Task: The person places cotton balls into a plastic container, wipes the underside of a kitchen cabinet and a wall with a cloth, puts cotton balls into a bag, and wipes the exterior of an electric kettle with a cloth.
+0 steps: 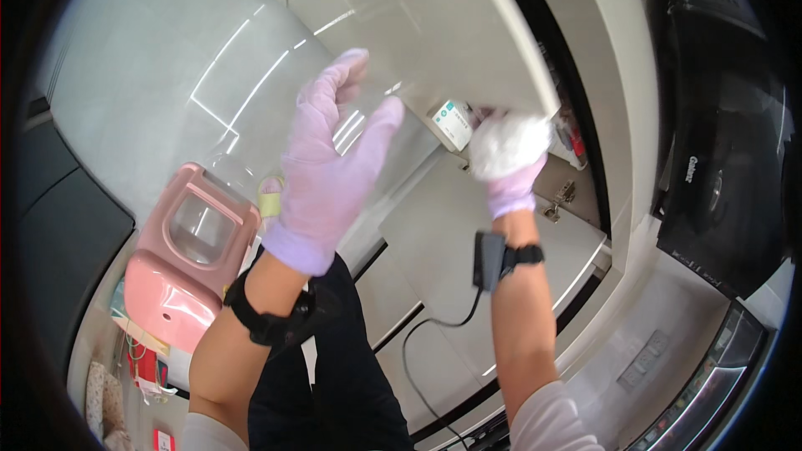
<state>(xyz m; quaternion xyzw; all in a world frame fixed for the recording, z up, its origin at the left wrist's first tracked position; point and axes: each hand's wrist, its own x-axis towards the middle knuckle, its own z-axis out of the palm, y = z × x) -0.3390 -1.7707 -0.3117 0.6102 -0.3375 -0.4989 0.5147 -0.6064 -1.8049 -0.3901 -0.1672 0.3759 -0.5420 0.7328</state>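
Note:
My left hand (338, 163), in a thin pale purple glove, is raised in mid-air with thumb and fingers apart and nothing in it. My right hand (519, 186), gloved the same way, grips a bunched white cloth (509, 145) that hides most of its fingers. The cloth is at the lower corner of a glossy white cabinet door (413, 31), which stands open; exactly how it touches the door is blurred. Just left of the cloth, a white box bearing writing (452, 124) is partly covered by the door. Below the cloth sits a metal hinge (559, 200).
At the left stands a pink plastic box with a clear window (203, 225), near a foot in a green slipper (270, 197). A black appliance (720, 150) is at the right, with wall sockets (644, 360) nearby. A black cable (406, 351) hangs from the right wrist device.

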